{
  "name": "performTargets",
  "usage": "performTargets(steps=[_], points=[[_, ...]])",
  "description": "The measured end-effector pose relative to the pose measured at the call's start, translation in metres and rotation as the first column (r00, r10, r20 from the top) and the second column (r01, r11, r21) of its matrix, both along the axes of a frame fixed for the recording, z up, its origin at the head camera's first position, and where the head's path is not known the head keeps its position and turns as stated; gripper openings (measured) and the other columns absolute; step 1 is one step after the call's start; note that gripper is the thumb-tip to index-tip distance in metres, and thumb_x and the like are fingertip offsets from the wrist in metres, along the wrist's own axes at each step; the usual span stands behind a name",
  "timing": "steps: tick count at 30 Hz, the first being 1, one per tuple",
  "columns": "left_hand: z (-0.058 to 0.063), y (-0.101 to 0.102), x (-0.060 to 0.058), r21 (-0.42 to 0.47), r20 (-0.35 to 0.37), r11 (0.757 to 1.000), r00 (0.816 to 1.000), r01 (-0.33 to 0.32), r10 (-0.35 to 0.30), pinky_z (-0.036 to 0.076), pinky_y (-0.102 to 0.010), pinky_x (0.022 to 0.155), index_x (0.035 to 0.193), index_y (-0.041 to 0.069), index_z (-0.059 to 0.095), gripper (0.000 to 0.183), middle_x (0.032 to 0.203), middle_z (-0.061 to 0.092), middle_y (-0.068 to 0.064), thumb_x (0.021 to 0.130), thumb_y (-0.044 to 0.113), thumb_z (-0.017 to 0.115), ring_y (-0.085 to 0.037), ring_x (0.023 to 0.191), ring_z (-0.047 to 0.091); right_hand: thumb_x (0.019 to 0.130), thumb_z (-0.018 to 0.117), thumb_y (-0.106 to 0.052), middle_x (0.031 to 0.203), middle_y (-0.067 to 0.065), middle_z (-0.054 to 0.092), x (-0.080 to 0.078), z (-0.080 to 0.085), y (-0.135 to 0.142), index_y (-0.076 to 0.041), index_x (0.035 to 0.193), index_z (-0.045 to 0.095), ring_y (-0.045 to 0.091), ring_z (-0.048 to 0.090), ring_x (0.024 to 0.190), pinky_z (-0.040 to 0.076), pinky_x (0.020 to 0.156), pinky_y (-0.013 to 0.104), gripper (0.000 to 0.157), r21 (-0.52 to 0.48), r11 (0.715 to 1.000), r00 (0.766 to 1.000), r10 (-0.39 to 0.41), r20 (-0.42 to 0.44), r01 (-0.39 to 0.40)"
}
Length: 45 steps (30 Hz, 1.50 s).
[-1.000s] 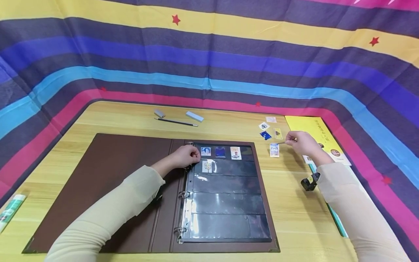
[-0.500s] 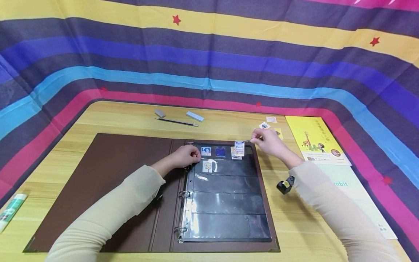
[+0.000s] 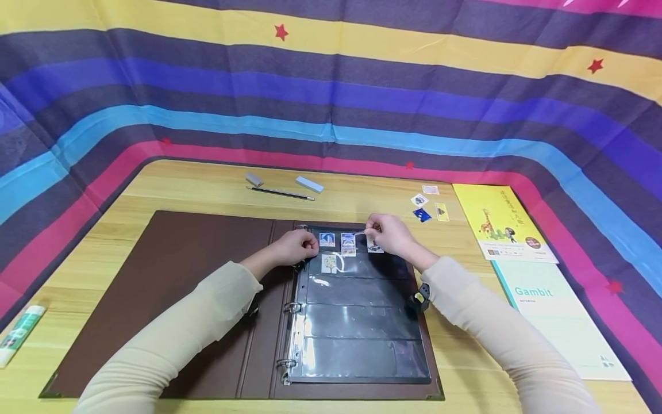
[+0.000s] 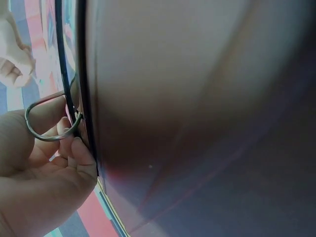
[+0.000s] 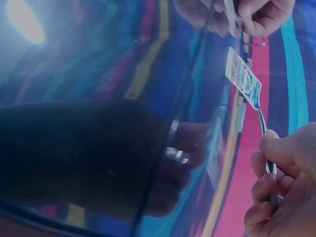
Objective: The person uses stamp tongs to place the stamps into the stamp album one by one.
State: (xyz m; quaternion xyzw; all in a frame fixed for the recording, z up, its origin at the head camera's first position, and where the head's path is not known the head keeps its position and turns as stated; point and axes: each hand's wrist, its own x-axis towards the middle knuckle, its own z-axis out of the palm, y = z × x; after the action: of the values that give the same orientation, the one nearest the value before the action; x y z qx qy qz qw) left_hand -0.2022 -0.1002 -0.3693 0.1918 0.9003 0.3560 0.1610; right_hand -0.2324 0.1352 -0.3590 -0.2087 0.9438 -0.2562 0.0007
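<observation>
An open brown stamp album [image 3: 207, 276] has a black pocket page [image 3: 362, 319] in its ring binding. My left hand [image 3: 295, 247] pinches the page's inner edge beside the metal ring [image 4: 30, 123] at the top. My right hand [image 3: 389, 233] holds thin metal tweezers [image 5: 263, 121]. Their tips grip a blue-and-white stamp [image 5: 244, 79], tilted in the right wrist view. From the head view, this stamp covers a dark blue stamp in the top row. Also in the page are a blue stamp [image 3: 327, 240], a tree stamp [image 3: 328, 263] and one partly hidden by my right hand [image 3: 374, 246].
Several loose stamps [image 3: 422, 215] lie right of the album's far corner. A yellow booklet [image 3: 496, 221] and a Gambit notebook [image 3: 558, 322] lie at the right. A pencil [image 3: 281, 194], eraser [image 3: 309, 184] and grey block [image 3: 254, 179] lie behind; a glue stick [image 3: 22, 334] lies left.
My right hand has carried the stamp left in the tweezers, from the table at the right to above the page's top row. The left hand has stayed at the page's edge.
</observation>
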Motion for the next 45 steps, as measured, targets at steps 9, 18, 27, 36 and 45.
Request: performTargets(steps=[9, 18, 27, 36, 45], points=[[-0.002, 0.001, -0.001, -0.013, 0.021, 1.0, 1.0, -0.02, 0.02, 0.035, -0.026, 0.06, 0.073, 0.008, 0.052, 0.007, 0.065, 0.045, -0.001, 0.08, 0.008, 0.052, -0.014, 0.058, 0.042, 0.077, 0.058, -0.012, 0.062, -0.003, 0.05, 0.013, -0.007, 0.0, -0.011, 0.066, 0.051, 0.013, 0.045, 0.058, 0.036, 0.055, 0.027, 0.013, 0.04, 0.998, 0.997, 0.04, 0.065, -0.042], [-0.001, 0.001, -0.001, -0.021, 0.001, 1.0, 1.0, -0.008, 0.009, 0.035, -0.026, 0.06, 0.072, 0.007, 0.052, 0.007, 0.065, 0.045, -0.001, 0.079, 0.006, 0.051, -0.013, 0.058, 0.042, 0.076, 0.059, -0.012, 0.059, -0.004, 0.047, 0.019, -0.006, 0.002, -0.012, 0.064, 0.051, 0.012, 0.042, 0.056, 0.033, 0.054, 0.026, 0.014, 0.096, 0.993, 0.996, 0.061, 0.061, -0.067], [-0.002, 0.0, -0.002, -0.013, -0.008, 1.0, 1.0, 0.003, -0.003, 0.034, -0.026, 0.06, 0.072, 0.007, 0.052, 0.008, 0.064, 0.044, -0.001, 0.079, 0.006, 0.051, -0.014, 0.058, 0.042, 0.075, 0.059, -0.011, 0.059, -0.003, 0.047, 0.019, -0.004, 0.004, -0.011, 0.065, 0.051, 0.012, 0.042, 0.056, 0.033, 0.055, 0.026, 0.013, 0.098, 0.991, 0.993, 0.084, 0.078, -0.091], [-0.003, 0.002, -0.003, -0.03, 0.018, 0.999, 1.0, -0.011, 0.011, 0.035, -0.026, 0.061, 0.072, 0.007, 0.052, 0.008, 0.06, 0.042, 0.0, 0.079, 0.008, 0.052, -0.013, 0.057, 0.042, 0.077, 0.057, -0.012, 0.071, 0.001, 0.054, 0.01, 0.001, 0.023, -0.007, 0.074, 0.054, 0.015, 0.048, 0.066, 0.039, 0.062, 0.03, 0.006, 0.017, 0.998, 0.995, 0.061, 0.082, -0.062], [-0.003, 0.002, -0.002, -0.028, 0.023, 0.999, 0.999, -0.027, 0.028, 0.036, -0.026, 0.061, 0.072, 0.008, 0.053, 0.007, 0.061, 0.044, -0.001, 0.079, 0.008, 0.053, -0.013, 0.058, 0.043, 0.079, 0.054, -0.012, 0.079, 0.013, 0.055, -0.022, 0.01, 0.094, 0.0, 0.082, 0.054, 0.025, 0.05, 0.072, 0.039, 0.065, 0.036, 0.012, -0.052, 0.987, 0.988, -0.154, 0.01, 0.154]])
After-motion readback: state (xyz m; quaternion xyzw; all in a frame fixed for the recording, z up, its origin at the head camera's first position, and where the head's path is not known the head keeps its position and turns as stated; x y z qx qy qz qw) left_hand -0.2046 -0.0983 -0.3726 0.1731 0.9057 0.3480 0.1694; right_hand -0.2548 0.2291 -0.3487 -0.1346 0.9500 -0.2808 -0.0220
